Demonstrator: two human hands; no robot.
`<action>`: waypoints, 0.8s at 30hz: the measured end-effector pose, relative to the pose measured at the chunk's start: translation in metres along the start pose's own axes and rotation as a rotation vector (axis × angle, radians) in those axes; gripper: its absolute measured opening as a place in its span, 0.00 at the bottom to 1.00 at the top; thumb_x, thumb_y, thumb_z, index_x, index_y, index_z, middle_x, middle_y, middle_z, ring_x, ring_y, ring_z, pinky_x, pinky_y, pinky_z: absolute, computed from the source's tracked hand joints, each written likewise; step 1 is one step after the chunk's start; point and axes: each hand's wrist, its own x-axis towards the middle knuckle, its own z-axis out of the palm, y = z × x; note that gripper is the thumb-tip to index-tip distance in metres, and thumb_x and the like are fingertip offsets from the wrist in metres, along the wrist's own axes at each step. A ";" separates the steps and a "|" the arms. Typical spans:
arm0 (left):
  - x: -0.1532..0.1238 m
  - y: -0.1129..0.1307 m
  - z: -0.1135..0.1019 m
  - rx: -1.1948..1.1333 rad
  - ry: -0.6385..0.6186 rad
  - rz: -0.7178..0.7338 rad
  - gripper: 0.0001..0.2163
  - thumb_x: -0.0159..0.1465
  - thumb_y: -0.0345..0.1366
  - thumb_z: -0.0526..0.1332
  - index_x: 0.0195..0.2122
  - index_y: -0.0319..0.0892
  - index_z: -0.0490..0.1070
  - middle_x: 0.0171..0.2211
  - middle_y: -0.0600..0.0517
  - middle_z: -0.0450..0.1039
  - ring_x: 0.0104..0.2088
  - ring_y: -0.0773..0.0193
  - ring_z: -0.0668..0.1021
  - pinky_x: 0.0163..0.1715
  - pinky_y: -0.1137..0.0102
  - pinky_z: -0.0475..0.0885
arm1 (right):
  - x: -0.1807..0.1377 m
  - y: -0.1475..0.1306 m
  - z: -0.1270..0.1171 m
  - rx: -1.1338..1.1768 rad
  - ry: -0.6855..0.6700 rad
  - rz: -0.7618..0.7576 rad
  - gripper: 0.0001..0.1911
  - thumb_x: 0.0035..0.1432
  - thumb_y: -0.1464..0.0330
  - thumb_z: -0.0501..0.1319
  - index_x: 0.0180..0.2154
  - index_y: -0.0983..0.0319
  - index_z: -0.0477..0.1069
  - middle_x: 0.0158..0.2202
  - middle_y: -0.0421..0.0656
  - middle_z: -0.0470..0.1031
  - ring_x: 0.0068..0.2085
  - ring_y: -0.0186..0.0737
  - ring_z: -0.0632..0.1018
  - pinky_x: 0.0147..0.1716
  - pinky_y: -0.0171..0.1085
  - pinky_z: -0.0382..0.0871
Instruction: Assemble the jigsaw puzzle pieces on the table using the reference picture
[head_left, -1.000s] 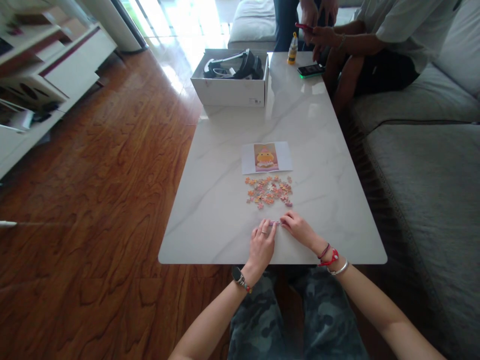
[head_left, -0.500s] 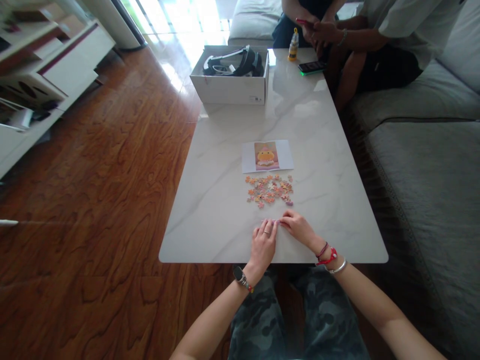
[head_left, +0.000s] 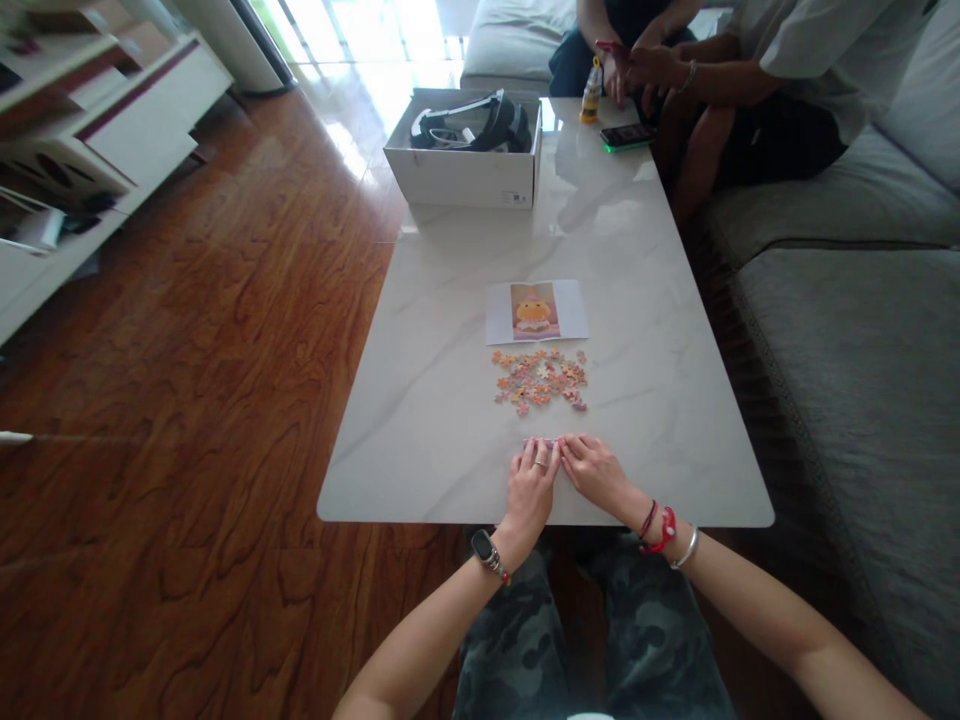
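Observation:
Several joined purplish jigsaw puzzle pieces (head_left: pixel 550 441) lie as a short strip near the front of the white marbled table (head_left: pixel 420 400). My left hand (head_left: pixel 533 480) presses its fingertips on this strip and mostly covers it. At the strip's right end, my right hand (head_left: pixel 592 467) has its fingers closed in a pinch on a puzzle piece, which is largely hidden. Beyond both hands lies a loose pile of orange and pink puzzle pieces (head_left: pixel 541 380). Behind the pile rests a paper sheet (head_left: pixel 574 308) printed with a yellow cartoon figure.
Far back on the table stands a white box (head_left: pixel 461 180) with a headset (head_left: pixel 480 125) in it. A yellow-capped bottle (head_left: pixel 591 95) and a phone (head_left: pixel 628 136) are at the far right corner. Two people sit on the grey sofa (head_left: pixel 862 380) along the right side.
My right hand has turned slightly and its fingers have drawn in against the left fingertips at the strip. The left hand has shifted a little to the right.

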 end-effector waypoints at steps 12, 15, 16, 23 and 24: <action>0.009 0.003 -0.009 -0.041 0.018 -0.045 0.19 0.58 0.27 0.50 0.51 0.48 0.58 0.47 0.48 0.61 0.50 0.58 0.62 0.43 0.64 0.63 | 0.034 0.058 -0.012 0.324 0.246 0.392 0.13 0.53 0.67 0.54 0.42 0.64 0.66 0.35 0.46 0.66 0.35 0.38 0.70 0.36 0.37 0.65; 0.011 0.003 -0.011 -0.060 0.020 -0.053 0.21 0.58 0.27 0.50 0.52 0.50 0.56 0.46 0.48 0.61 0.49 0.58 0.62 0.43 0.63 0.63 | 0.043 0.057 -0.004 0.265 0.205 0.394 0.13 0.51 0.68 0.56 0.40 0.62 0.66 0.37 0.46 0.65 0.38 0.41 0.70 0.37 0.38 0.65; 0.013 0.003 -0.011 -0.065 0.019 -0.050 0.21 0.58 0.27 0.50 0.52 0.50 0.56 0.46 0.48 0.61 0.48 0.58 0.62 0.42 0.63 0.63 | 0.045 0.056 -0.002 0.257 0.195 0.399 0.11 0.51 0.68 0.55 0.39 0.62 0.67 0.37 0.46 0.65 0.38 0.40 0.70 0.37 0.37 0.65; 0.021 -0.001 -0.016 -0.133 0.027 -0.028 0.19 0.58 0.27 0.49 0.49 0.49 0.60 0.43 0.47 0.60 0.46 0.60 0.64 0.42 0.65 0.63 | 0.036 0.050 -0.003 0.253 0.131 0.341 0.06 0.55 0.70 0.52 0.32 0.62 0.66 0.32 0.44 0.68 0.35 0.38 0.70 0.36 0.36 0.64; 0.020 -0.002 -0.017 -0.142 0.032 -0.021 0.19 0.58 0.26 0.49 0.50 0.49 0.60 0.43 0.47 0.60 0.46 0.60 0.64 0.43 0.65 0.62 | 0.033 0.049 -0.004 0.252 0.122 0.323 0.07 0.56 0.70 0.51 0.33 0.62 0.66 0.32 0.44 0.68 0.35 0.38 0.70 0.36 0.35 0.64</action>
